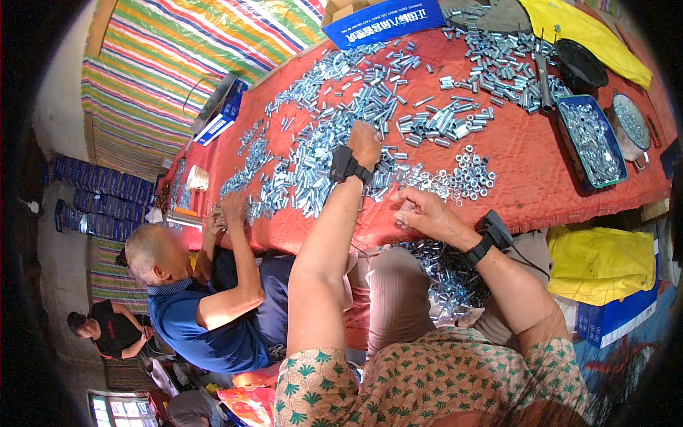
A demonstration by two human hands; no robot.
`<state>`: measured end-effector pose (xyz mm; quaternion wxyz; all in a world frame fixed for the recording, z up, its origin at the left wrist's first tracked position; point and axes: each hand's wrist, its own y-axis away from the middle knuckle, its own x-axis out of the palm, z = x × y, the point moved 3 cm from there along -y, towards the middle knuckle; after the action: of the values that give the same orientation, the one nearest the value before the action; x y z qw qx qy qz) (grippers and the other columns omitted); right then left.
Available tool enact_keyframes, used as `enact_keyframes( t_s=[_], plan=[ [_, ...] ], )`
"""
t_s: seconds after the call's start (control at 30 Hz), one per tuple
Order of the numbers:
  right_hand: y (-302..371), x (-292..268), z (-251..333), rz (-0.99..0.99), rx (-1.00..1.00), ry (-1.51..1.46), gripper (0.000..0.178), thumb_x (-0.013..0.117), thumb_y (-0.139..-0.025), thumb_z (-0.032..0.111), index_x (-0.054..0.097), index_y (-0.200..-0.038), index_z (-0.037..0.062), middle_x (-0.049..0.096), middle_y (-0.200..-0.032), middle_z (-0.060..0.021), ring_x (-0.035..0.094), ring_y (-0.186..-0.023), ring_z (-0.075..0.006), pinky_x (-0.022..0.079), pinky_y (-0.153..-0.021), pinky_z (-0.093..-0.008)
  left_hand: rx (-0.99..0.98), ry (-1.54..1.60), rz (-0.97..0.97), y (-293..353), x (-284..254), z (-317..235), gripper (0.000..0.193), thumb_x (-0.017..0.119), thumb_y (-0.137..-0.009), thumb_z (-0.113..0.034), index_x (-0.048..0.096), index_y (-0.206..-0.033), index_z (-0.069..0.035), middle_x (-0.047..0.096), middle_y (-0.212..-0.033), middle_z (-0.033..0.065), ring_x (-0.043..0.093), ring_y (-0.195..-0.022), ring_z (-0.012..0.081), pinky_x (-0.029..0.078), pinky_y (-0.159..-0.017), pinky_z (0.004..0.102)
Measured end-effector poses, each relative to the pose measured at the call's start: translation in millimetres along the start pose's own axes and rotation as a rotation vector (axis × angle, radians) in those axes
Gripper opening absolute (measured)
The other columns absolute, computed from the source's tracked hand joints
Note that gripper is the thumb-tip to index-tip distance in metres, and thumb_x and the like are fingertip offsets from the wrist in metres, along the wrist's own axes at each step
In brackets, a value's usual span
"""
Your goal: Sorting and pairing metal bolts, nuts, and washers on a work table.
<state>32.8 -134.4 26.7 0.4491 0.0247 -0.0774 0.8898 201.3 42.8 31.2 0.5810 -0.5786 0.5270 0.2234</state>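
Observation:
My left hand (365,146) reaches into a broad heap of silvery metal sleeves (313,171) on a red-covered table (526,156). Its fingers curl down among the pieces, and whatever they grip is hidden. Over the table's near edge, my right hand (429,215) has thumb and fingers drawn together. Anything between them is too small to make out. Just beyond it lie loose hex nuts (473,174) and shiny washers (434,183). Below, between my knees, more metal parts (452,277) are gathered. Both wrists wear black strapped devices.
A co-worker (206,306) in blue handles parts at the table on my left. At right stand a green tray (592,142) of small parts, a round dish (629,121) and a black bowl (581,62). A blue carton (384,25) sits at the far edge.

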Motion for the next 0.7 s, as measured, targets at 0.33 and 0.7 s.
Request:
enact_keyframes(
  t_s=[0.33, 0.7],
  plan=[
    [4, 3, 5, -0.021, -0.050, 0.034, 0.026, 0.061, -0.090, 0.004, 0.056, -0.115, 0.0006, 0.054, -0.073, 0.0022, 0.051, -0.066, -0.0050, 0.044, -0.061, -0.0228, -0.375, 0.115, -0.010, -3, -23, -23, 0.020, 0.051, -0.091, -0.016, 0.054, -0.096, 0.003, 0.065, -0.092, 0.0274, 0.063, -0.088, 0.0458, 0.048, -0.075, 0.0530],
    [4, 5, 1, -0.022, -0.057, 0.062, 0.026, 0.060, -0.090, 0.005, 0.056, -0.116, 0.0000, 0.052, -0.070, 0.0023, 0.050, -0.066, -0.0060, 0.045, -0.062, -0.0241, 0.108, -0.229, 0.476, -4, -7, -57, 0.018, 0.063, -0.084, -0.013, 0.062, -0.097, -0.001, 0.068, -0.087, 0.0226, 0.068, -0.082, 0.0376, 0.053, -0.070, 0.0463]
  ],
)
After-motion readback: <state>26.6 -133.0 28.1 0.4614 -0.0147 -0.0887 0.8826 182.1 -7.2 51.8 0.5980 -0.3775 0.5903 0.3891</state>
